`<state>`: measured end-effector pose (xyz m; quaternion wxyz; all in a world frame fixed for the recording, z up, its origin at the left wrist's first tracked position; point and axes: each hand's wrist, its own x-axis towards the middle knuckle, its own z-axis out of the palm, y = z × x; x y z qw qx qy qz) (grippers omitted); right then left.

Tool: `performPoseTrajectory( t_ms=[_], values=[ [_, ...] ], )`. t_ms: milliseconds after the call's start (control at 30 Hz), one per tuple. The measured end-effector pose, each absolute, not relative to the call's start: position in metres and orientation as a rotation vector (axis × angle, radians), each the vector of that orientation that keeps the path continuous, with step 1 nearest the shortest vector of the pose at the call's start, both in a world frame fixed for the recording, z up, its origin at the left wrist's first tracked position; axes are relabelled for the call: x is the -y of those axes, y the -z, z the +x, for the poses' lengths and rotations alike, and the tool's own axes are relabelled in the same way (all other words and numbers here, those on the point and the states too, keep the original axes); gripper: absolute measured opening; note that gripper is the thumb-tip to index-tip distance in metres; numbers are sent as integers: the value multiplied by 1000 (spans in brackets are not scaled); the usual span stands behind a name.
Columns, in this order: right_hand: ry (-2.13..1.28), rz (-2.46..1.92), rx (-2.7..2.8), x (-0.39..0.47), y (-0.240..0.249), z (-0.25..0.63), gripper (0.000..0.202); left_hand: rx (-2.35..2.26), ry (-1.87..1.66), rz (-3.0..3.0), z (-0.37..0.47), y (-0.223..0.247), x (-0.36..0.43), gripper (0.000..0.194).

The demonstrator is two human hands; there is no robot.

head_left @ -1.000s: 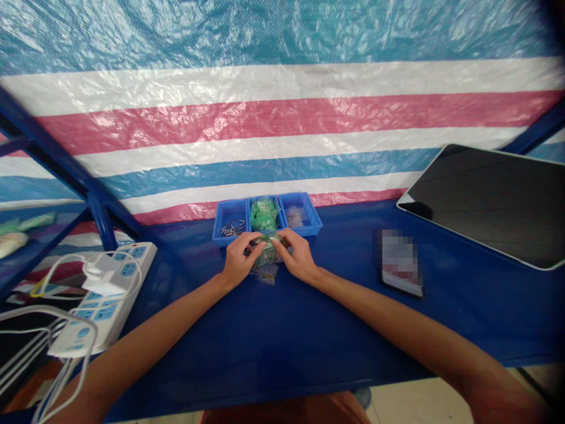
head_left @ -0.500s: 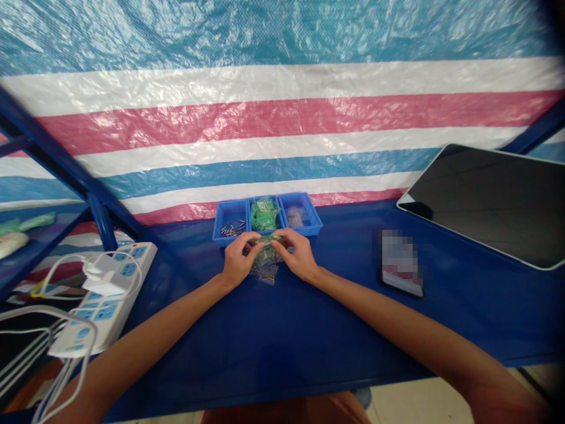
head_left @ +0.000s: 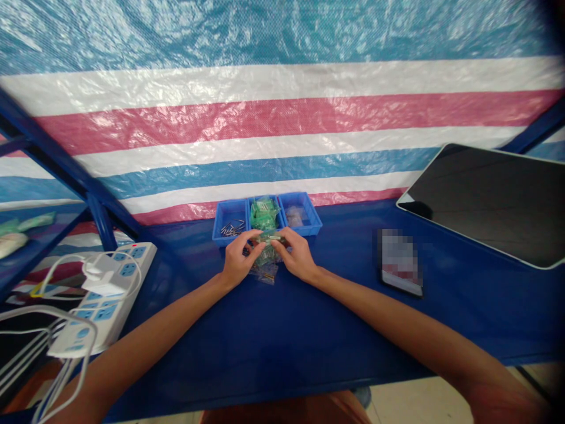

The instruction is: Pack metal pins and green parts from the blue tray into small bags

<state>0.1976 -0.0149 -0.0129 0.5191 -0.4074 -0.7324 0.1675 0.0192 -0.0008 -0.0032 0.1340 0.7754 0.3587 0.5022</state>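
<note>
My left hand (head_left: 238, 260) and my right hand (head_left: 299, 258) meet just in front of the blue bins. Between their thumbs and fingers they pinch a small clear greenish plastic bag (head_left: 270, 237); a pale strip shows on it, its contents too small to name. Under the hands lie more small clear bags (head_left: 265, 273), one with brass-coloured pieces. Behind them, the left bin (head_left: 219, 240) holds loose metal pins (head_left: 232, 228). Green plastic packets (head_left: 264, 214) fill the middle bin, and clear bags (head_left: 296, 217) lie in the right bin (head_left: 315, 227).
On the blue table (head_left: 265, 347), a phone (head_left: 404, 285), partly blurred out, lies to the right. A dark-screened monitor (head_left: 489, 203) leans at the far right. A white power strip (head_left: 106, 309) with cables stands at the left. Striped sheeting (head_left: 282, 118) hangs behind.
The small bag between my fingers has shifted slightly, and a pale strip now shows more clearly on it. Both hands stay in nearly the same place.
</note>
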Motion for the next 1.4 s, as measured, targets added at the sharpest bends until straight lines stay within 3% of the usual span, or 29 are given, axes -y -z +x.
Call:
performPoseTrajectory(
  t_ms=[367, 967, 1400],
  values=[
    [-437, -968, 1733, 17, 11, 198, 15, -1015, -1330, 2274, 20, -3, 1, 18],
    [-490, -928, 1784, 14, 13, 199, 16, -1007, -1487, 2307, 17, 1, 2, 11],
    [-440, -912, 1840, 17, 11, 198, 15, -900, -1333, 2317, 20, -5, 3, 11]
  ],
)
